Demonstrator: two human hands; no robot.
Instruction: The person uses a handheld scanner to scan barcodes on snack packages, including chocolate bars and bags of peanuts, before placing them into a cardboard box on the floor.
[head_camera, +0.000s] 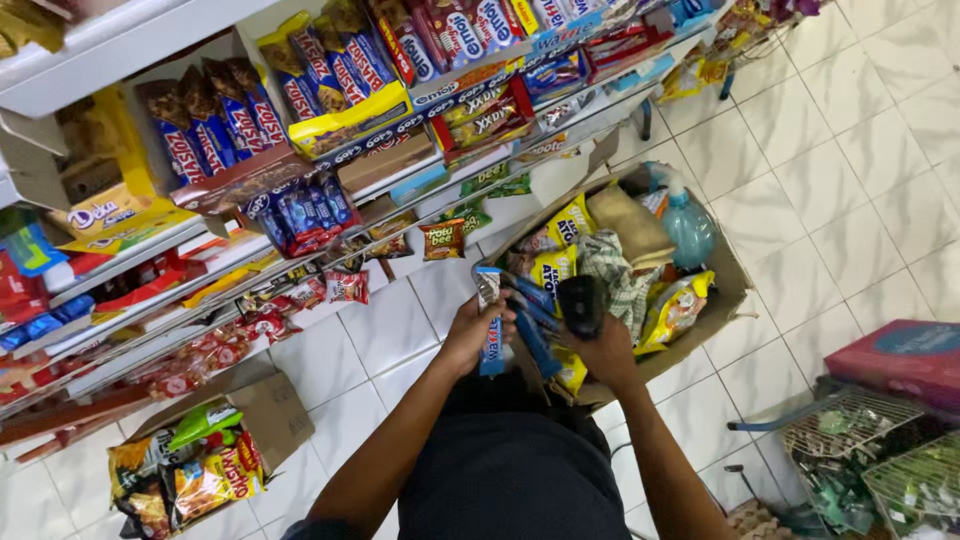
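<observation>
My left hand (468, 335) grips a long blue snack pack (490, 318), held upright over the floor in front of the shelves. My right hand (603, 350) holds a black handheld device (580, 303) just to the right of it, above the near edge of an open cardboard box (735, 275). The box holds yellow snack bags (568, 222), a checked cloth (612, 272), a folded tan cloth and a blue spray bottle (688, 228). More blue packs (535, 305) lie in the box between my two hands.
Shelves (110, 45) packed with snack packs run along the left and top. A second cardboard box (270, 415) of snack bags stands on the white tiled floor at lower left. A wire basket (850, 435) and a red box (900, 355) sit at lower right.
</observation>
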